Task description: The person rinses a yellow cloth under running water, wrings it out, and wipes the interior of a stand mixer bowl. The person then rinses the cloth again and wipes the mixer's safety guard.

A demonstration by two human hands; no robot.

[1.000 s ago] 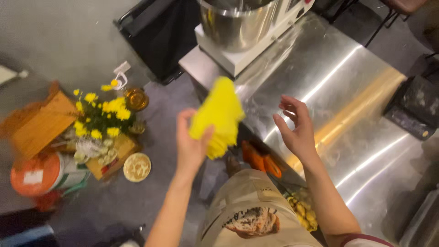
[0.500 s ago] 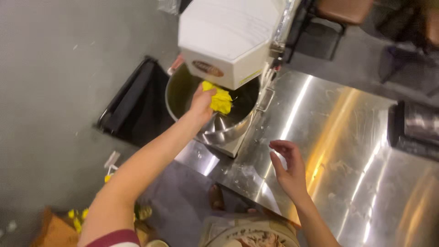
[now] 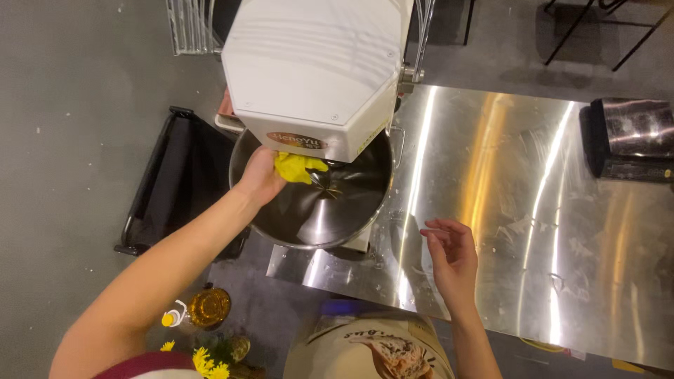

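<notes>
Fingers around yellow cloth

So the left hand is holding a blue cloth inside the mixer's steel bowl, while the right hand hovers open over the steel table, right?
Not quite: the cloth is yellow, not blue, as the head view shows. The left hand does hold it inside the steel bowl, and the right hand hovers open over the steel table.
</notes>
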